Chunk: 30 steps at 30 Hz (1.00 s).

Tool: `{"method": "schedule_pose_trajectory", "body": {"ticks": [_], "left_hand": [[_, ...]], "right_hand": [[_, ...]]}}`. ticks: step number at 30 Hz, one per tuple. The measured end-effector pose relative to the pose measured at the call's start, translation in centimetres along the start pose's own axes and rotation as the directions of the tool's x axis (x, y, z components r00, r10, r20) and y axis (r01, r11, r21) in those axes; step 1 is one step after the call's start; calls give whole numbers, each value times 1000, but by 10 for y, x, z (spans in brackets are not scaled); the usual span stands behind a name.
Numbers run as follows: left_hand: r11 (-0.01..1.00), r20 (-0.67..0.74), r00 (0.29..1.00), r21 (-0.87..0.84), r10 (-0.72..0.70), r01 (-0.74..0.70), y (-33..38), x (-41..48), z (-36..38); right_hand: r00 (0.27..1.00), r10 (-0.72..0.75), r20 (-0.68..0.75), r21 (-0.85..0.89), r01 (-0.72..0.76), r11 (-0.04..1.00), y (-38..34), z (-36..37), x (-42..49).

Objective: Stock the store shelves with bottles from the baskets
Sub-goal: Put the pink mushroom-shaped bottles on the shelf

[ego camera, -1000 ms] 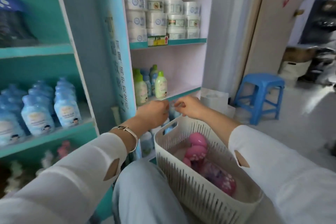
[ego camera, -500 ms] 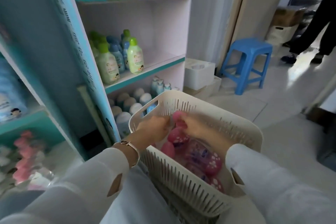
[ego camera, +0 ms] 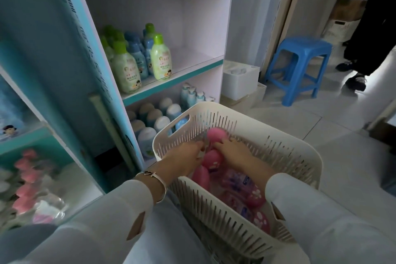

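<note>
A cream slotted basket (ego camera: pixel 237 112) rests on my lap, holding several pink-capped bottles (ego camera: pixel 240 188) with purple labels. Both my hands reach down inside it. My right hand (ego camera: pixel 234 153) curls round a bottle with a pink cap (ego camera: pixel 215 135) raised near the basket's far wall. My left hand (ego camera: pixel 185 161) grips a second pink bottle (ego camera: pixel 212 159) just beside it. The pale shelf unit (ego camera: pixel 173 78) ahead carries green-capped bottles (ego camera: pixel 160 59) on its middle shelf and blue-and-white bottles (ego camera: pixel 150 123) below. More pink bottles (ego camera: pixel 24 178) stand blurred on a low left shelf.
A blue plastic stool (ego camera: pixel 300 58) stands on the tiled floor to the right, with a white box (ego camera: pixel 240 79) between it and the shelf unit. A person's dark-clad legs (ego camera: pixel 364 38) are at the far right by a white crate (ego camera: pixel 340 28).
My hands left the lower shelf and dropped into the basket, where they closed on pink bottles. My view tilted downward and a person walked in at the right.
</note>
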State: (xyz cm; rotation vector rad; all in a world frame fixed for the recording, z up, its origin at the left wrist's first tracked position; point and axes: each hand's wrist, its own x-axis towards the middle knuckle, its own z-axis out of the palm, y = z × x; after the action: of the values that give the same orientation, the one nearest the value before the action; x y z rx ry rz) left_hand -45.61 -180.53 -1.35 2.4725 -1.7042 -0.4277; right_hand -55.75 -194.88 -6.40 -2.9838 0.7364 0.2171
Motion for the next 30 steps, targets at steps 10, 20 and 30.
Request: {"method": "schedule_pose_trajectory", "body": {"ticks": [10,20,30], "left_hand": [[988,-38,999,-155,-21,15,8,-5,-14],[901,-226,969,-434,-97,-11,-2,-17,-49],[336,-95,985,-941,-146,-41,-24,-57,-85]], "right_hand": [[998,47,-29,642,-17,766,6,-44,-3],[981,185,-66,982,31,187,-18,-90,-1],[972,154,-175,984,177,1,-75,-139,2]]}}
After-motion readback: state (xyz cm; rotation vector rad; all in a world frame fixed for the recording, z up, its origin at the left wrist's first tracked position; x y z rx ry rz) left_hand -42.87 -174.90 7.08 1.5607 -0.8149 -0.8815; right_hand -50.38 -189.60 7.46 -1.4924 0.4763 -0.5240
